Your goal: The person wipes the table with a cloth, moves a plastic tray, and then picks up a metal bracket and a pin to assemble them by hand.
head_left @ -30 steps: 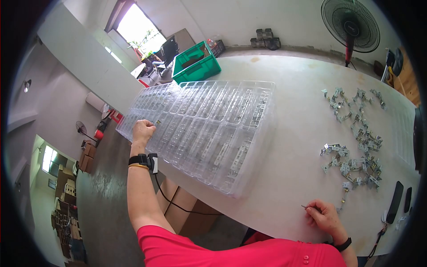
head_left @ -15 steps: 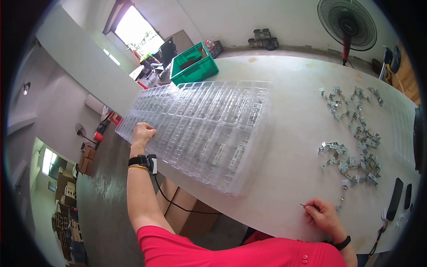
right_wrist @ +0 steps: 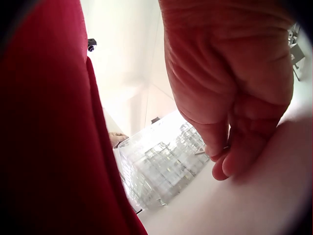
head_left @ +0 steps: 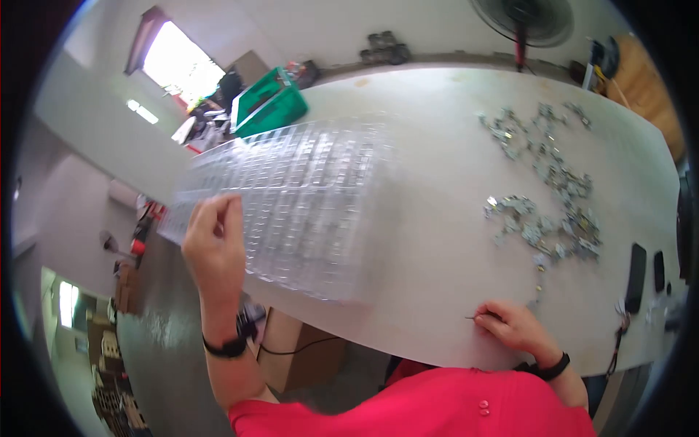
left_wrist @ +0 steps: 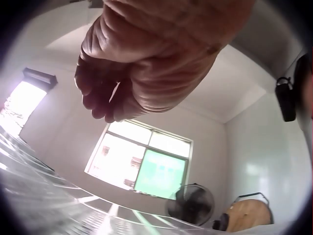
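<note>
My left hand [head_left: 217, 251] is raised over the near left part of the clear compartmented trays [head_left: 291, 188], fingers curled with the tips close together; nothing shows between them. The left wrist view has the same hand [left_wrist: 156, 58] curled above the tray edge. Low on the table, my right hand [head_left: 515, 331] pinches a thin rod [head_left: 470, 317] between thumb and fingers. In the right wrist view the rod's tip [right_wrist: 200, 152] sticks out from the fingertips. Small metal parts fill many of the tray compartments.
Loose metal parts [head_left: 575, 226] lie scattered at the table's right. Beyond the trays is a green crate [head_left: 291, 109]. A black bar-shaped object [head_left: 636, 277] lies at the far right, near a cord. A fan [head_left: 528, 18] stands behind the table.
My left hand has lifted off the trays and looks larger and nearer. The head view has shifted, moving the table contents left and up. My right hand keeps its pinch on the rod.
</note>
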The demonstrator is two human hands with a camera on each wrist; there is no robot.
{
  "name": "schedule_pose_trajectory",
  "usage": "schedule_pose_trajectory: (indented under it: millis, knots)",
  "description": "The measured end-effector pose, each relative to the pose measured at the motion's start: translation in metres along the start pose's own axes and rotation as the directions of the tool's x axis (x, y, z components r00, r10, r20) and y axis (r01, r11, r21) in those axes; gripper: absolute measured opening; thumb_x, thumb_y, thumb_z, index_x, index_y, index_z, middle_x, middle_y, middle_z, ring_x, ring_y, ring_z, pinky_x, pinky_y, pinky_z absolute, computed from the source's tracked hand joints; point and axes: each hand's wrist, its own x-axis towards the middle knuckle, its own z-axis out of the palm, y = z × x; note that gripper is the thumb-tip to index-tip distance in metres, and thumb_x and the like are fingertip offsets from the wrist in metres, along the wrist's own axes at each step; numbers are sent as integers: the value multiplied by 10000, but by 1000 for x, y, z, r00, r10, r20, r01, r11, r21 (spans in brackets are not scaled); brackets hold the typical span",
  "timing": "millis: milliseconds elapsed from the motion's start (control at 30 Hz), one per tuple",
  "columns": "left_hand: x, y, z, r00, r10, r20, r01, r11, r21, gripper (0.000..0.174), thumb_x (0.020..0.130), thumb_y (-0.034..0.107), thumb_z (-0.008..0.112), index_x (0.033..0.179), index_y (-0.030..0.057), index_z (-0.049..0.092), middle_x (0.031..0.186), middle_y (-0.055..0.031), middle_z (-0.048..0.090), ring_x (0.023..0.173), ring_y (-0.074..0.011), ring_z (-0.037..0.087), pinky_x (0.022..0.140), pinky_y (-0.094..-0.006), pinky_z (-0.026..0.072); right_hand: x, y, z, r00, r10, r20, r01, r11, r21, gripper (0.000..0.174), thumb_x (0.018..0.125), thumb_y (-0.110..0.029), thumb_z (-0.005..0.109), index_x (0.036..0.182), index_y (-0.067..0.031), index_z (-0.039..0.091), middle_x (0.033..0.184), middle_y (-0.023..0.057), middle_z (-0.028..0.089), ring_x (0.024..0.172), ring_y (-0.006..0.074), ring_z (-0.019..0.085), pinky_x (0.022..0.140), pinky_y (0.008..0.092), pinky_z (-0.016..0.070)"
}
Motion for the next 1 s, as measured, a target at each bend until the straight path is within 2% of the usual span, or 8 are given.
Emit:
schedule_pose_trajectory:
  millis: [100,133,267,367,500,667,767,1000]
  knots:
    - [-48,69,5,934,357,24,-352,927,-127,97,848,-25,680,943,-14,691,848,-96,660,748,-204,616,717,-293,491,-4,7,-2,987,-140,76,150,979,-139,148,953,-166,591,1003,-38,648,921,122,647,865,274,636,770,358,504]
    - [-63,88,7,922,377,89,-344,902,-260,114,824,-41,689,933,-8,694,850,-104,661,754,-232,623,712,-314,499,-8,9,-2,963,-241,122,260,950,-173,147,952,-169,582,1006,-48,643,979,140,631,928,318,618,813,381,494]
    - [-103,134,53,861,435,263,-213,778,-591,129,790,-31,720,914,1,701,854,-123,664,768,-248,644,686,-340,517,-26,10,-8,963,-186,193,220,960,-172,135,953,-165,575,1008,-57,633,1023,147,610,990,338,598,852,402,481]
    - [-126,149,107,838,386,387,-31,740,-672,102,828,3,708,930,7,702,845,-124,658,755,-230,648,663,-325,517,-41,14,-12,964,-182,193,225,946,-235,129,953,-169,595,1000,-58,641,984,133,615,939,321,615,817,394,489]
    - [-148,160,166,805,385,451,32,732,-681,81,857,35,695,930,2,686,849,-127,654,732,-228,644,641,-328,513,-61,26,-15,971,-147,190,191,953,-237,132,951,-180,589,991,-65,642,985,139,615,942,336,616,815,404,490]
    - [-157,200,189,653,463,599,150,697,-701,197,858,121,706,1001,3,639,967,-150,641,809,-281,639,675,-365,518,-76,42,-15,974,-146,171,185,952,-242,143,945,-199,590,976,-70,646,946,150,617,909,343,616,802,420,487]
    - [-168,224,201,607,621,496,-21,637,-771,280,840,162,725,1044,4,616,1037,-179,622,894,-335,626,743,-404,518,-79,36,-15,959,-252,131,278,927,-253,142,938,-201,596,965,-73,652,916,146,617,909,340,612,803,415,483]
    - [-187,236,226,508,672,538,-94,664,-742,239,820,122,698,993,-5,595,1014,-211,589,961,-384,599,784,-420,512,-91,23,-7,987,-89,131,127,942,-312,156,928,-210,609,954,-67,664,995,139,610,956,320,602,831,390,477]
